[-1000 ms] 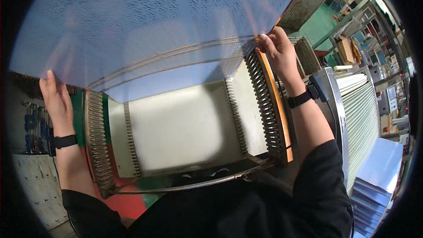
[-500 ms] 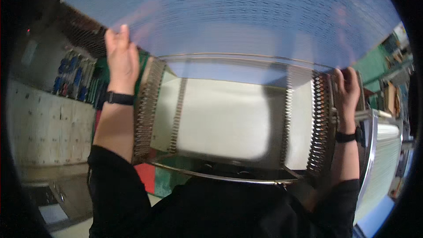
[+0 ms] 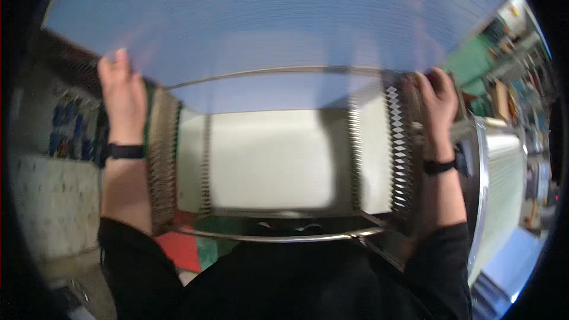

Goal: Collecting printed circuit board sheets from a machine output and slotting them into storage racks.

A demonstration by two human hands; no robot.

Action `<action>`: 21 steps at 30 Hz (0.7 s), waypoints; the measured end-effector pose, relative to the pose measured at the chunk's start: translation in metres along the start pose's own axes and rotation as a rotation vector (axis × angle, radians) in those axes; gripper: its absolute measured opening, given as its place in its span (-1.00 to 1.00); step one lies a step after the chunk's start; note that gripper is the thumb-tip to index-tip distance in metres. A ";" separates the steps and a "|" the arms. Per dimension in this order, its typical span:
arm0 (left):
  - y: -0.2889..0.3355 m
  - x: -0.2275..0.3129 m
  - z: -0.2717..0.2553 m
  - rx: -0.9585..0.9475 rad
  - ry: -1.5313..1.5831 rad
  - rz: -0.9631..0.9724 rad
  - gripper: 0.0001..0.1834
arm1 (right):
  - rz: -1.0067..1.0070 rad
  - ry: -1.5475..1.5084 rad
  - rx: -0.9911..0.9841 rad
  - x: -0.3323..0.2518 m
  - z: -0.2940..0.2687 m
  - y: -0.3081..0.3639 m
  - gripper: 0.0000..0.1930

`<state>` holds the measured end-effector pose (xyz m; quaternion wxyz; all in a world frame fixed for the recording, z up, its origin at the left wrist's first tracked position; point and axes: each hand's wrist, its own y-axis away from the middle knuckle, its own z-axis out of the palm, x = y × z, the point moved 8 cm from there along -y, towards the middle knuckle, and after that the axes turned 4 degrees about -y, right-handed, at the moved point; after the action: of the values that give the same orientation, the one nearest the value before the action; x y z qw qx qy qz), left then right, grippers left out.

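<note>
A metal rack (image 3: 164, 160) with toothed, slotted sides stands in front of my body, a pale white sheet (image 3: 269, 160) low between them. Beyond it, a large glossy blue panel (image 3: 267, 24) fills the far part of the view and mirrors my hands faintly. My left hand (image 3: 122, 101) is open, fingers stretched, by the panel's left edge and the rack's far left corner. Where the panel's right edge meets the rack's far right corner, my right hand (image 3: 440, 98) is closed, fingers bent. I cannot tell which of the two it grips. Motion blurs the fingertips.
To the right stands a light ribbed stack in a metal frame (image 3: 483, 184). Shelves with small goods (image 3: 533, 112) lie farther right. Pale cabinet doors (image 3: 56, 207) are on the left, with blue items (image 3: 68, 127) behind. A red patch (image 3: 179, 250) shows under the rack's near left corner.
Rack, panel and both hands have shifted left in the view, together with the surroundings. Each hand keeps about the same place beside the rack.
</note>
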<state>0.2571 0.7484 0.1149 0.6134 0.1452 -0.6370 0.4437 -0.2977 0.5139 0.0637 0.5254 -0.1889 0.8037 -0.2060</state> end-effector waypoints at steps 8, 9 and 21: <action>0.006 -0.005 -0.008 -0.040 -0.049 -0.012 -0.61 | 0.083 -0.083 -0.048 0.003 -0.005 0.013 -0.72; 0.005 -0.009 -0.007 -0.033 -0.005 0.006 -0.60 | 0.105 -0.083 -0.025 0.004 -0.002 0.014 -0.72; 0.015 -0.016 -0.005 -0.176 -0.261 -0.028 -0.26 | 0.059 0.001 -0.084 0.014 0.019 0.018 -0.59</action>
<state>0.2528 0.7549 0.0936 0.5420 0.1561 -0.7456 0.3550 -0.2873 0.5193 0.0369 0.5225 -0.1867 0.8171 -0.1564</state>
